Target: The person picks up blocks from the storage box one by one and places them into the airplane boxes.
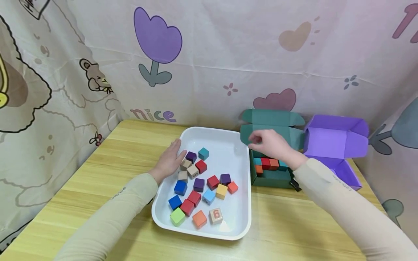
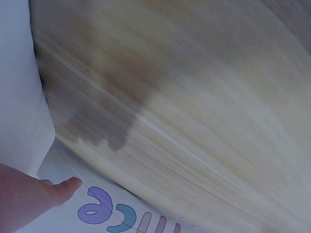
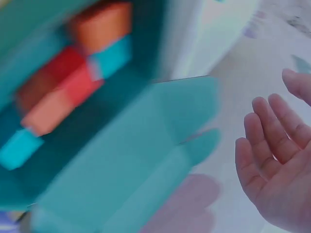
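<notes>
A white tray (image 1: 228, 145) holds several loose coloured cubes, among them a teal cube (image 1: 203, 153), a lime green cube (image 1: 177, 216) and a wooden cube marked 6 (image 1: 216, 216). My left hand (image 1: 168, 159) rests against the tray's left rim with its fingers extended. Above the open green box (image 1: 272, 179) is my right hand (image 1: 271, 143). Its fingers bend loosely and its palm is bare in the right wrist view. Inside that box lie red, orange and cyan cubes, including an orange cube (image 3: 102, 26); the right hand and forearm partly hide the box in the head view.
An open purple box (image 1: 349, 174) stands to the right of the green one, partly behind the right sleeve. The green box's raised lid (image 1: 272, 119) is near a printed curtain (image 1: 209, 72) behind the wooden table (image 1: 98, 174).
</notes>
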Motion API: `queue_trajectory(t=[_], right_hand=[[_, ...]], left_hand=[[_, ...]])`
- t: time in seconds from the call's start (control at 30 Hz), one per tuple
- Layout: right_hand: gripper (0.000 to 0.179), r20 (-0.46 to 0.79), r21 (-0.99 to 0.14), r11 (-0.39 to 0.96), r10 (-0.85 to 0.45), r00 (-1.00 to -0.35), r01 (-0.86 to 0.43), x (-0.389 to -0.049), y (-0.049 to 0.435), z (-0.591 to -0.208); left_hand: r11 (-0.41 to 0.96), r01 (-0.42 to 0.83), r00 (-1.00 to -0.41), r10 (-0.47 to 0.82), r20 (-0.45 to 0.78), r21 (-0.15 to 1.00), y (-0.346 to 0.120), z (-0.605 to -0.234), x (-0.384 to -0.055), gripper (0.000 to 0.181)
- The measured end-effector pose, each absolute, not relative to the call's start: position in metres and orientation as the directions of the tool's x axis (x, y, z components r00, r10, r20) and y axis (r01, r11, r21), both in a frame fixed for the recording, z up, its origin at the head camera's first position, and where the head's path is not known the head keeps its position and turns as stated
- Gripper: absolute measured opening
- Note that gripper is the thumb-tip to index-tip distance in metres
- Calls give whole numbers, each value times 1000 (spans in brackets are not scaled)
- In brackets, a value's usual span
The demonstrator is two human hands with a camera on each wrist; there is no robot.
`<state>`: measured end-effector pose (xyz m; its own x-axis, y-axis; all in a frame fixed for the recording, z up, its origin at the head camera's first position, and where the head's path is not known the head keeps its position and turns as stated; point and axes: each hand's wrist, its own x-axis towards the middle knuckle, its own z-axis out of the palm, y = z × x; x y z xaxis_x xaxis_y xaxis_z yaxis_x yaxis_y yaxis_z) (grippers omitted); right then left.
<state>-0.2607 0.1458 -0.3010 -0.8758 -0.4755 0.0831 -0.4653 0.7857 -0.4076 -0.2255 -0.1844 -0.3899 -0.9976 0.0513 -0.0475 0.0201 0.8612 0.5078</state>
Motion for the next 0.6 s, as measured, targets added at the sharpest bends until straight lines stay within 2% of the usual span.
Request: queue_trajectory(t=[0.23,0.47,0.6], right_hand=[[26,79,-536,720,-476,-876,-440,-263,84,-281],[27,83,-671,628,-465,-882,-394,-274,37,-292],[25,55,-697,625,-442,-895,-352,-282,22,-304]], left_hand=[[856,2,-997,41,-64,517,-186,-391,-225,65],[848,1,-998,37,-56,530,-186,-391,-224,65],[852,11,-998,42,-48,524,-185,-391,-225,65]])
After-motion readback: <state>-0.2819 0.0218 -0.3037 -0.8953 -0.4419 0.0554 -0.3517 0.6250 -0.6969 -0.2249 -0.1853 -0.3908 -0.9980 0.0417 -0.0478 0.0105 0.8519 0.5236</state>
